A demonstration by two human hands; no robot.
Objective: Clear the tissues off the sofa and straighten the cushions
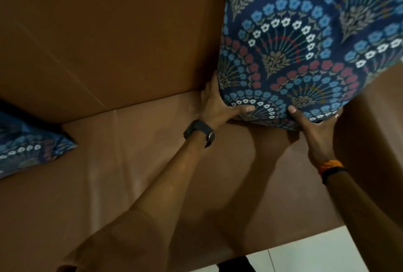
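A dark blue cushion [290, 49] with a floral fan pattern stands upright against the backrest at the right end of the brown leather sofa [109, 173]. My left hand [218, 105] grips its lower left corner, thumb on the front face. At the cushion's lower right edge my right hand [316, 132] holds on, thumb pressed on the fabric. A second cushion [28, 145] of the same pattern lies tilted at the left edge of the seat, partly cut off. No tissues show in this view.
The sofa's right armrest [375, 140] rises close beside my right hand. White floor tiles [316, 252] show past the seat's front edge at the bottom right. A bare stretch of seat lies between the two cushions.
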